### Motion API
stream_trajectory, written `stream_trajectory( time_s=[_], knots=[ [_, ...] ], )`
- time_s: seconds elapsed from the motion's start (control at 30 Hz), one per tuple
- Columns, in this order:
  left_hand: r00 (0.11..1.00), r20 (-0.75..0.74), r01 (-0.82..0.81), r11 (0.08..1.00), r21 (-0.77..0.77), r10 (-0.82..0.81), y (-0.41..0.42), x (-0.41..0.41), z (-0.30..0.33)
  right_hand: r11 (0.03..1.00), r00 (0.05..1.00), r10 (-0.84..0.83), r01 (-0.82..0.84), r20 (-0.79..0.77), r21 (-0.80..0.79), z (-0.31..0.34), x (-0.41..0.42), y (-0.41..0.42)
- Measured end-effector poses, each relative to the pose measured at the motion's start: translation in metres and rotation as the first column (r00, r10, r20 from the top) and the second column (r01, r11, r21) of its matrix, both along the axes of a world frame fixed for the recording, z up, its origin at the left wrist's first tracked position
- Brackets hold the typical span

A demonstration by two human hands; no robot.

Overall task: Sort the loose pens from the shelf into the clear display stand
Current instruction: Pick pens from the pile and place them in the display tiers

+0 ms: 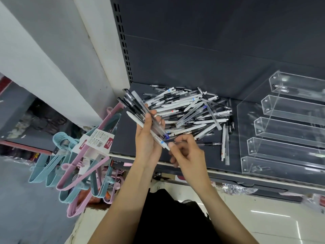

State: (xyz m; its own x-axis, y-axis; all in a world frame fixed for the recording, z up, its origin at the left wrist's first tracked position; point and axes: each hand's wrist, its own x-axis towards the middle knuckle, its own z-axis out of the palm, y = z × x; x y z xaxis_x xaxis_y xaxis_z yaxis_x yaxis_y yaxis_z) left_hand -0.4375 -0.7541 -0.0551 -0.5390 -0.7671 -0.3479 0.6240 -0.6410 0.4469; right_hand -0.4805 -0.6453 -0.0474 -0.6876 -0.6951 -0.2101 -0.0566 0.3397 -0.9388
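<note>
I see the pens [190, 113] heaped loose on the shelf [126, 138], left of the clear stand [281, 127], whose slots look empty. My left hand [149, 138] grips a fanned bundle [140, 113] above the shelf's front edge; my right hand [186, 152] pinches the tip of one white pen in it. I judge the bundle the weak point: pulling that one pen could loosen the rest, and any that slip may drop past the edge to the floor [263, 217]. A few pens lying near the stand could roll too. The stand's right side is cut off, its walls are hard to trace, and I cannot tell pen types deep in the heap. Hangers [73, 166] dangle at left.
</note>
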Motion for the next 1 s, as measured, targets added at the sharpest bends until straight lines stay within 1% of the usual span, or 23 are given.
stream_trajectory(
  time_s=[0.07, 0.2, 0.3, 0.43, 0.57, 0.6, 0.63, 0.7, 0.73, 0.83, 0.9, 1.0],
  knots=[
    [1.0, 0.012, 0.019, 1.0, -0.014, -0.019, 0.004, -0.007, 0.002, 0.994, 0.993, -0.066, 0.075, 0.102, -0.085, 0.005, -0.005, 0.001],
    [0.99, 0.09, 0.109, 0.994, -0.015, -0.107, 0.024, -0.026, 0.006, 0.96, 0.97, -0.217, 0.233, 0.112, -0.158, 0.009, -0.017, 0.007],
    [0.979, 0.119, 0.167, 0.986, -0.02, -0.164, 0.045, -0.041, 0.01, 0.942, 0.956, -0.277, 0.29, 0.099, -0.168, 0.009, -0.031, 0.021],
    [0.962, 0.176, 0.223, 0.973, -0.061, -0.21, 0.08, -0.063, 0.012, 0.961, 0.964, -0.264, 0.262, -0.014, -0.095, 0.004, -0.055, 0.056],
    [0.948, 0.226, 0.25, 0.965, -0.082, -0.226, 0.126, -0.095, 0.017, 0.966, 0.971, -0.241, 0.239, -0.009, -0.099, 0.001, -0.087, 0.102],
    [0.948, 0.229, 0.246, 0.965, -0.089, -0.22, 0.138, -0.105, 0.019, 0.972, 0.973, -0.223, 0.218, -0.055, -0.091, 0.0, -0.099, 0.116],
    [0.95, 0.229, 0.24, 0.965, -0.102, -0.212, 0.152, -0.115, 0.02, 0.979, 0.97, -0.2, 0.191, -0.136, -0.075, 0.0, -0.111, 0.132],
    [0.955, 0.234, 0.217, 0.966, -0.143, -0.18, 0.183, -0.136, 0.023, 0.99, 0.938, -0.144, 0.139, -0.314, -0.038, 0.002, -0.14, 0.166],
    [0.956, 0.238, 0.21, 0.964, -0.161, -0.168, 0.201, -0.146, 0.026, 0.992, 0.923, -0.13, 0.124, -0.363, -0.037, 0.005, -0.155, 0.183],
    [0.947, 0.269, 0.237, 0.946, -0.22, -0.175, 0.255, -0.173, 0.039, 0.992, 0.933, -0.112, 0.085, -0.342, -0.093, 0.019, -0.194, 0.227],
    [0.939, 0.293, 0.256, 0.933, -0.254, -0.178, 0.285, -0.19, 0.046, 0.994, 0.943, -0.066, 0.032, -0.326, -0.109, 0.026, -0.215, 0.252],
    [0.947, 0.281, 0.238, 0.929, -0.285, -0.156, 0.313, -0.212, 0.048, 0.991, 0.959, 0.01, -0.047, -0.282, -0.123, 0.032, -0.243, 0.281]
  ],
)
